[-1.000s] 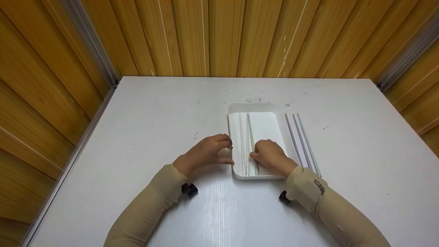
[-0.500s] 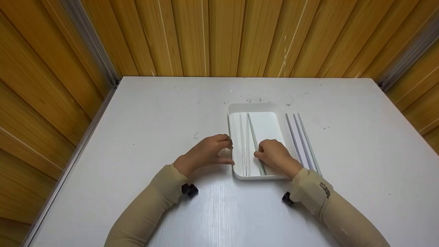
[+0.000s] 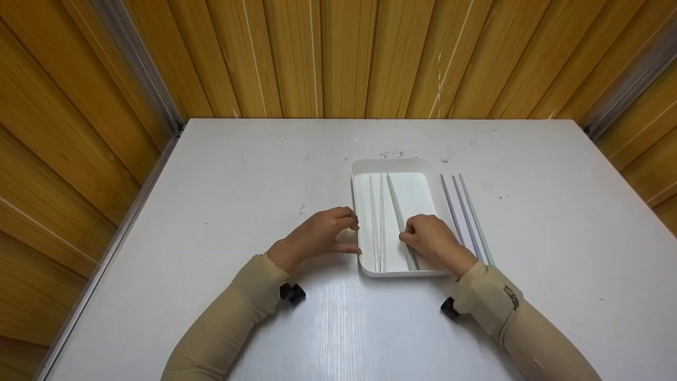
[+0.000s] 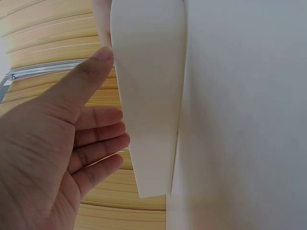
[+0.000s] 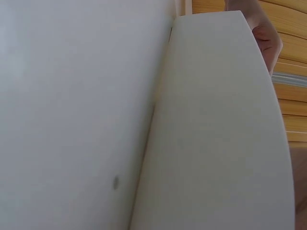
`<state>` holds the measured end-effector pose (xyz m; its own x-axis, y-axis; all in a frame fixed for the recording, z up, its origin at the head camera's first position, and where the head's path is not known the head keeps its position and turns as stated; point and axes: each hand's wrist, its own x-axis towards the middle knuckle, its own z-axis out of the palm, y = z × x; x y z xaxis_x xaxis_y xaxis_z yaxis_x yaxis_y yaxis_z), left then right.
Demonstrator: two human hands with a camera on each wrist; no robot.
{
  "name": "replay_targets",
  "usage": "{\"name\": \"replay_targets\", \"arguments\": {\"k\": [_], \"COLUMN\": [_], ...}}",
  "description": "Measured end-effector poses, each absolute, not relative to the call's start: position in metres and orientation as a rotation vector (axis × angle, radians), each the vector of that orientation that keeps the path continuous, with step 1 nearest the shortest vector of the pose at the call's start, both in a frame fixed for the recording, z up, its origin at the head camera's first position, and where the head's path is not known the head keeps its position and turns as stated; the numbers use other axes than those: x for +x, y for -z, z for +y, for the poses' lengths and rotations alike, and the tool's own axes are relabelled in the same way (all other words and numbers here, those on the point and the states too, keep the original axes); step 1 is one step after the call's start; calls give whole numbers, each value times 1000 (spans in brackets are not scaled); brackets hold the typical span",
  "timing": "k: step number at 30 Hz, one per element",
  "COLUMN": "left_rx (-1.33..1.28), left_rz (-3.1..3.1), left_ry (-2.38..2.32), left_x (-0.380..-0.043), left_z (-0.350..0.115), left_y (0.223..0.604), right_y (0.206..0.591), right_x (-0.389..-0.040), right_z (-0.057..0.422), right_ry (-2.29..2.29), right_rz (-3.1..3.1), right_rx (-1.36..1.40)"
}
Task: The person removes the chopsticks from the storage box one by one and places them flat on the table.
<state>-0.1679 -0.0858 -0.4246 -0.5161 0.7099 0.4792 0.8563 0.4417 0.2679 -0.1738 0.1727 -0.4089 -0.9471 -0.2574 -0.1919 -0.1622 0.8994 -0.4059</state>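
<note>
My left hand (image 3: 322,233) rests at the left wall of a white rectangular tray (image 3: 394,274). In the left wrist view, its thumb and loosely extended fingertips touch the side of the tray. Inside the tray, my right hand (image 3: 431,238) pinches a pale green chopstick (image 3: 395,201) that slants toward the tray's front edge; the fingers cover part of its length. Left of it lie two whitish chopsticks (image 3: 382,222), nearly parallel. The right wrist view is mostly the tray's outer wall (image 5: 216,120), and the pinching fingers do not show there.
On the white table (image 3: 254,174), right of the tray, two purple chopsticks (image 3: 459,211) and one pale green chopstick (image 3: 474,211) lie side by side, their near ends partly behind my right wrist. Wood-patterned panels (image 3: 344,58) stand behind the table and at both sides.
My right hand has shifted right with the pale green chopstick, widening the gap to the two whitish ones. The left hand and the tray have stayed where they were.
</note>
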Motion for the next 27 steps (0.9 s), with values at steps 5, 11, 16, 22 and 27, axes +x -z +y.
{"name": "replay_targets", "arguments": {"k": [5,11,16,22,27], "left_rx": [-1356,-1362,-1354,-1342,-1335], "left_rz": [-2382,-2372,-2392,-2422,-2417], "left_ry": [698,705,711,700,675], "left_x": [-168,-168,-168,-168,-168], "left_z": [-86,-86,-85,-84,-84], "left_y": [425,426,425,424,425], "right_y": [406,403,401,400,398], "right_x": [-173,-173,-172,-173,-171], "right_z": [178,185,191,197,201], "right_ry": [617,671,672,636,624], "right_rz": [2823,2798,2791,2837,2857], "right_rx": [-301,-300,-304,-335,-344]}}
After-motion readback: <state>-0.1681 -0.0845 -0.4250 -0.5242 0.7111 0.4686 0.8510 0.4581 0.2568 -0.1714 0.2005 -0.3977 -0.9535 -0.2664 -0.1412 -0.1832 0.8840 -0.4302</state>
